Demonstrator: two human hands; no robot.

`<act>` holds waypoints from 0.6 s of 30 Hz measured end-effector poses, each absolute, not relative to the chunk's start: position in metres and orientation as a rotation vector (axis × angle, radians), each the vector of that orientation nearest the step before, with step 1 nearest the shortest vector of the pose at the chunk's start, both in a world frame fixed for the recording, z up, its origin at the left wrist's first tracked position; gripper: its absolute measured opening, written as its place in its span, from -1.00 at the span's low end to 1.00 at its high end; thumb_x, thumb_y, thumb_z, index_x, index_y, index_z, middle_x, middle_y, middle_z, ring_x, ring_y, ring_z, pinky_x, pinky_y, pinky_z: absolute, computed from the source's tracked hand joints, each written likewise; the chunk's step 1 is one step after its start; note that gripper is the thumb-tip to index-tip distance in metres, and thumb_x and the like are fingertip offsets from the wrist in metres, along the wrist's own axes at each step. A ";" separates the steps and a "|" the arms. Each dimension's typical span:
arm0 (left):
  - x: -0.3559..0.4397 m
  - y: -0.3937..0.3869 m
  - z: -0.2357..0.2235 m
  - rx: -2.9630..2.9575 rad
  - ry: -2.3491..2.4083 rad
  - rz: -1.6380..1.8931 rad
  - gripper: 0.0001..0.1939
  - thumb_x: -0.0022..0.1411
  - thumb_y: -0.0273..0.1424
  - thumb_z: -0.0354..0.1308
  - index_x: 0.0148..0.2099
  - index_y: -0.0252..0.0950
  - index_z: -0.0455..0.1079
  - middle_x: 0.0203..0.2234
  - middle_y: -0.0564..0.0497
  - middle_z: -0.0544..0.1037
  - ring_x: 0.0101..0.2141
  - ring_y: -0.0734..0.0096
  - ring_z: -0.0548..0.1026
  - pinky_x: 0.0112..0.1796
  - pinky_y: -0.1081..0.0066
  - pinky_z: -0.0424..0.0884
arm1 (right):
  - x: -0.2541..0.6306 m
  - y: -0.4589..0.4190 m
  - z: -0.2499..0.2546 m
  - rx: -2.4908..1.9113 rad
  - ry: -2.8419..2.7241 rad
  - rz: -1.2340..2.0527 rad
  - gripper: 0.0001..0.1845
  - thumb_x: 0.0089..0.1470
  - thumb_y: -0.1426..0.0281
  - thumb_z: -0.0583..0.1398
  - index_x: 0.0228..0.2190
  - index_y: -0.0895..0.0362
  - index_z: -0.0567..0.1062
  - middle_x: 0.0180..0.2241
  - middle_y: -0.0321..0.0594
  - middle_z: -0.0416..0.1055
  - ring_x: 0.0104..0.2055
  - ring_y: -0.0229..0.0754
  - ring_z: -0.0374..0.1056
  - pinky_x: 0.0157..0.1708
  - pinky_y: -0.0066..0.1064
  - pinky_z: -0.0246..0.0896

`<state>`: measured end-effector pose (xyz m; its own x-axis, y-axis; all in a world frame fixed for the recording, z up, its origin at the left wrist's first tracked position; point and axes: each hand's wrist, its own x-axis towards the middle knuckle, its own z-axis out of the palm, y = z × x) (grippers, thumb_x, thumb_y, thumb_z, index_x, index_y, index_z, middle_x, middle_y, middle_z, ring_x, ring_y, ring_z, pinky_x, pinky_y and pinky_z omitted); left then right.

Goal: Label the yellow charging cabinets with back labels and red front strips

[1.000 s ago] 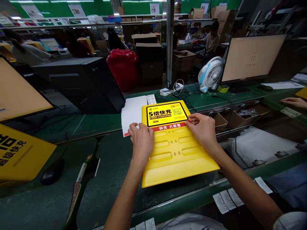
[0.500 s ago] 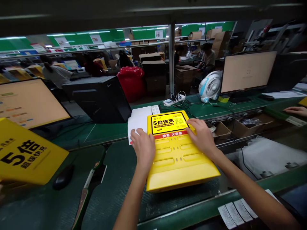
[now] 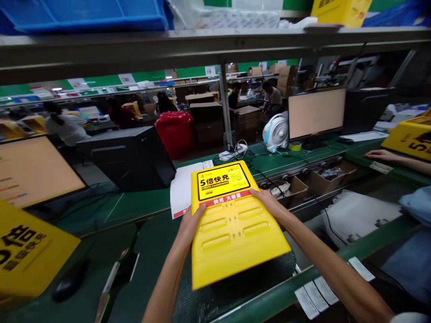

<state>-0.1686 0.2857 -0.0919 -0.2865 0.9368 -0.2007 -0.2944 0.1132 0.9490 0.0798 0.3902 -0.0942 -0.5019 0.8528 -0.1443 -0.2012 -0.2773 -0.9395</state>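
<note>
we can't see all the fingers of the left hand (image 3: 191, 224) or the right hand (image 3: 266, 202); some curl out of sight behind the yellow plastic panel (image 3: 232, 233), and its small print is too tiny for us to read. the panel hides much of a white sheet (image 3: 180, 193). the picture's edges cut off a yellow sign (image 3: 30, 251) at our left, a co-worker's arm (image 3: 400, 161) at our right and a blue crate (image 3: 84, 13) above. the printed slips (image 3: 311, 296) are too blurred to read.

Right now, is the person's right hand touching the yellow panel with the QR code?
Touching. The head view plainly shows the right hand gripping the right edge of the yellow panel, with no gap between them.
</note>
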 end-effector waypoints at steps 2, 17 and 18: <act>-0.171 0.272 -0.089 0.835 1.413 1.503 -0.28 0.03 -0.07 0.43 0.16 -0.26 0.34 -0.05 -0.22 0.59 -0.16 -0.03 0.62 -0.21 0.10 0.62 | 0.077 0.378 -0.093 -0.699 -1.283 1.714 -0.37 0.16 0.12 0.28 0.16 0.15 0.35 0.06 0.00 0.47 0.00 0.10 0.48 0.03 -0.07 0.43; -0.279 0.209 -0.213 1.738 2.110 0.935 -0.29 0.31 -0.01 0.10 0.43 0.05 0.03 0.42 -0.07 0.04 0.38 -0.04 0.02 0.28 -0.16 0.08 | 0.152 0.480 -0.172 -1.200 -1.880 0.573 -0.40 -0.04 0.25 0.06 0.04 0.15 0.48 0.14 -0.03 0.39 0.21 0.05 0.30 0.23 -0.14 0.19; -0.289 0.196 -0.224 1.785 2.224 0.815 -0.32 0.34 -0.02 0.06 0.44 0.11 0.01 0.43 -0.03 -0.01 0.39 -0.04 -0.04 0.28 -0.22 0.01 | 0.164 0.495 -0.177 -1.318 -1.835 0.531 -0.39 -0.03 0.22 0.06 0.01 0.24 0.48 0.10 0.12 0.40 0.18 0.14 0.32 0.22 -0.02 0.17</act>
